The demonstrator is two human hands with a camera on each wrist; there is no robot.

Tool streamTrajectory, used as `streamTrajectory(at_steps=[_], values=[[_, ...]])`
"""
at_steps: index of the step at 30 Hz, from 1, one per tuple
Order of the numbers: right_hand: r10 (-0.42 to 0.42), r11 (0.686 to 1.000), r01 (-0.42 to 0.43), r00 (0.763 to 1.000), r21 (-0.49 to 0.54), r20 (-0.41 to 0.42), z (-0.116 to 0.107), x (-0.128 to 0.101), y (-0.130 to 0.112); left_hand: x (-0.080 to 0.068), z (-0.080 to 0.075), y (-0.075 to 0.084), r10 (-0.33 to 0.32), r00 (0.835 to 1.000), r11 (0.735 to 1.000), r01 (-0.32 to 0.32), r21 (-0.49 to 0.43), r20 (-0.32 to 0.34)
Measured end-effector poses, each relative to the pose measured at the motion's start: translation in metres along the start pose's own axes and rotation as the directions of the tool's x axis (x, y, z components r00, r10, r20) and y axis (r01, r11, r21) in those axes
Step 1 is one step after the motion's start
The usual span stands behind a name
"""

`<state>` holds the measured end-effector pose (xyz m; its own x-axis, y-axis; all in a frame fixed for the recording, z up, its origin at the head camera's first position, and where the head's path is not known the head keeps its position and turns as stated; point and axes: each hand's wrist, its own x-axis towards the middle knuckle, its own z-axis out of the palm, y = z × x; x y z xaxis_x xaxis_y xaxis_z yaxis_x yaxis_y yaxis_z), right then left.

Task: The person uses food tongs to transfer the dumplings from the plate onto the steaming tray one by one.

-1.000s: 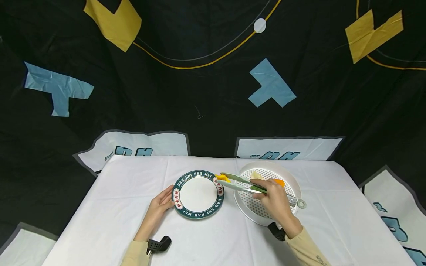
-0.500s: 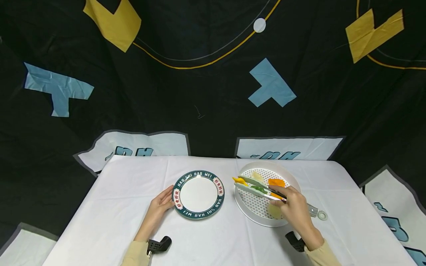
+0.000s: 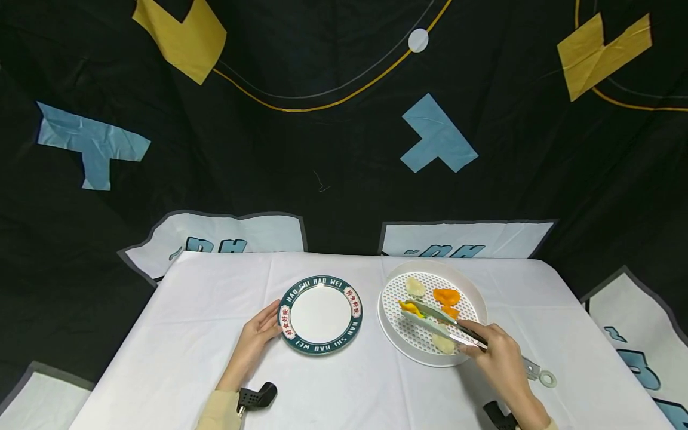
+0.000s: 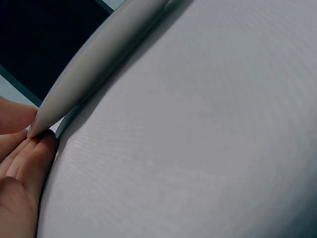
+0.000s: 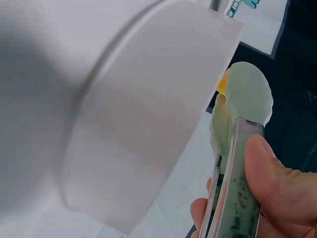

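At the left rim of a round plate (image 3: pixel 321 314), white with a green lettered border, my left hand (image 3: pixel 257 337) pinches the edge. The left wrist view has the thumb above that edge and fingers (image 4: pixel 37 161) below. My right hand (image 3: pixel 497 358) grips metal tongs (image 3: pixel 427 324) with pale green tips. Between those tips is a yellow piece (image 3: pixel 411 309), its kind unclear, over a round perforated tray (image 3: pixel 475 283). Beneath and beside the tongs, the tray bears pale pieces (image 3: pixel 414 286) and orange pieces (image 3: pixel 446 296). The tongs hide part of its contents.
A white cloth (image 3: pixel 317 394) covers the table. The plate and the tray stand apart, side by side. Behind the table's far edge hangs a black backdrop (image 3: pixel 344 155) with coloured shapes. A black wrist camera mount (image 3: pixel 258 395) sits on the left wrist.
The right hand has moved right and toward me, carrying the tongs and yellow piece from the plate's right rim to over the perforated tray. Left hand and plate stay put.
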<state>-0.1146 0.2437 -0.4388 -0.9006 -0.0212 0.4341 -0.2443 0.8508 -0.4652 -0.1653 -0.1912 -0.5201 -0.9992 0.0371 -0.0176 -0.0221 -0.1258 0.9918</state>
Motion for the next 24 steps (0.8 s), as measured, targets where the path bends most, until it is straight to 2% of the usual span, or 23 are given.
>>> streamTrajectory(at_steps=[24], values=[[0.095,0.995,-0.093,0.991,-0.025,0.090,-0.014,-0.019,0.010,0.000,0.000,-0.001,0.001,1.000,1.000,-0.001,0.003,-0.001]])
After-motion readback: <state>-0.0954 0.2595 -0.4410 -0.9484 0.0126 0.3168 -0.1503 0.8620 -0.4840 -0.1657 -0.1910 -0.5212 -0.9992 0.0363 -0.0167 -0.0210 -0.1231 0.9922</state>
